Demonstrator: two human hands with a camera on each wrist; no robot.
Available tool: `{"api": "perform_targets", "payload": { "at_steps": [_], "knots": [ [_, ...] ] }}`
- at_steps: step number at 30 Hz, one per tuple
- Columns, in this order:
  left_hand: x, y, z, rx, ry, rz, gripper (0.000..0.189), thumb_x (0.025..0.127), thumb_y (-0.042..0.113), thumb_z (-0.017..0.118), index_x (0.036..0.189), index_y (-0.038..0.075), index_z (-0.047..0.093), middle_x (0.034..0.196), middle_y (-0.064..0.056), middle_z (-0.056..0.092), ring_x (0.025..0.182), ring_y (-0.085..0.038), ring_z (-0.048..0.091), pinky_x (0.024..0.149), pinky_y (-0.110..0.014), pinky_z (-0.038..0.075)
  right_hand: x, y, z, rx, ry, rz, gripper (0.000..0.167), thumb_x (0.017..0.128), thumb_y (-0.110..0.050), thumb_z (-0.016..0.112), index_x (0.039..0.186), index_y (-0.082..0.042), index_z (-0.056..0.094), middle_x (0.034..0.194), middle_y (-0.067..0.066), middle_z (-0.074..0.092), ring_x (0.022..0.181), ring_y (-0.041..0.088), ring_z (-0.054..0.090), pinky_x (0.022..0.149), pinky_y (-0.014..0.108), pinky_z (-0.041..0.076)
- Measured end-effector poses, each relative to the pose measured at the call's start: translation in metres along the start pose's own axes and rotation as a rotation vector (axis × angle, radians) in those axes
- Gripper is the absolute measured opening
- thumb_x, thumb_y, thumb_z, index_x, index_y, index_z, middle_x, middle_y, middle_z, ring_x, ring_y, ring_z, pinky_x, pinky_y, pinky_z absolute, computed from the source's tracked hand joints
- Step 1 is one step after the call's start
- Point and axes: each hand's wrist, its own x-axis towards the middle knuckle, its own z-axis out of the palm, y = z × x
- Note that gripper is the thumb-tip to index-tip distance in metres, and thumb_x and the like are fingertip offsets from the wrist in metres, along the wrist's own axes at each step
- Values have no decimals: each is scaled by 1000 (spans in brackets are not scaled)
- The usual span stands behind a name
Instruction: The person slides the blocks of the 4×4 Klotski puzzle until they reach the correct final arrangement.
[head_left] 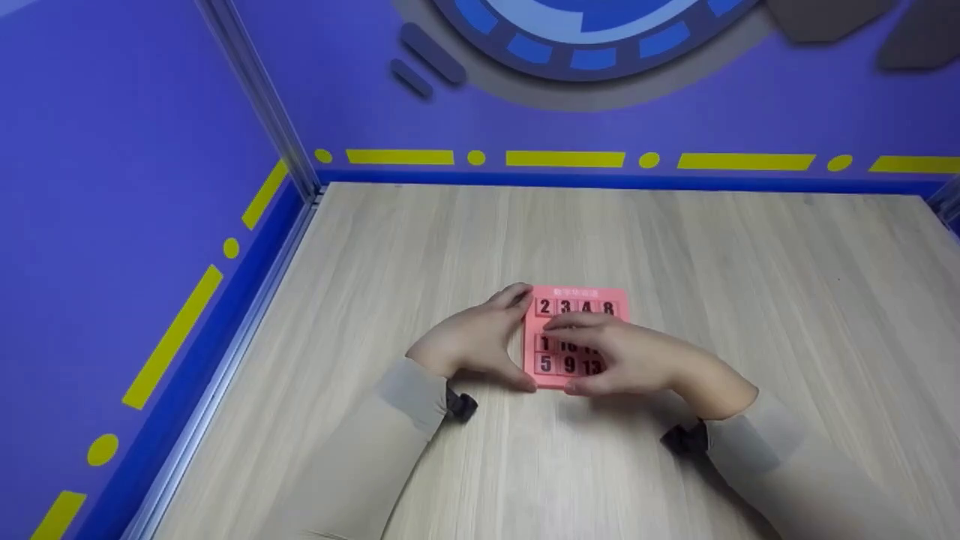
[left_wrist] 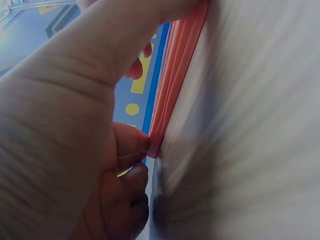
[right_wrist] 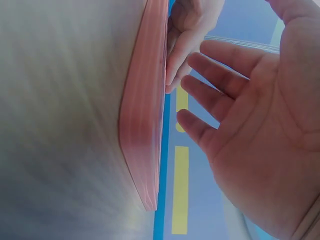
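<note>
A pink number sliding puzzle (head_left: 556, 366) lies flat on the table, with black numerals on its tiles, among them 2, 3, 4 and 8 along the far row. My left hand (head_left: 480, 336) holds its left side, thumb at the near corner and fingers at the far one. In the left wrist view, fingertips touch the end of the puzzle's pink edge (left_wrist: 175, 75). Over the tiles hovers my right hand (head_left: 637, 354), hiding part of the middle and right side. Its fingers (right_wrist: 220, 82) are spread and loosely straight beside the puzzle's face in the right wrist view.
The light wood table (head_left: 420, 240) meets a blue wall (head_left: 570, 127) with yellow dashes at the back. A metal rail (head_left: 225, 375) runs along the left edge below another blue panel. Black straps (head_left: 461, 405) sit at the sleeve cuffs.
</note>
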Motion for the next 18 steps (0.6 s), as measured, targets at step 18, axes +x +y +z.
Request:
{"api": "perform_targets", "payload": {
  "at_steps": [18],
  "knots": [
    [1,-1,1,-11,-10,1,148,75,65,98,182,11,13,194,2,4,176,-27,27,143,-40,34,1,5,0,-47,-132,50,89,99,-56,77,173,-16,49,183,7,43,176,39,26,143,76,6]
  ]
}}
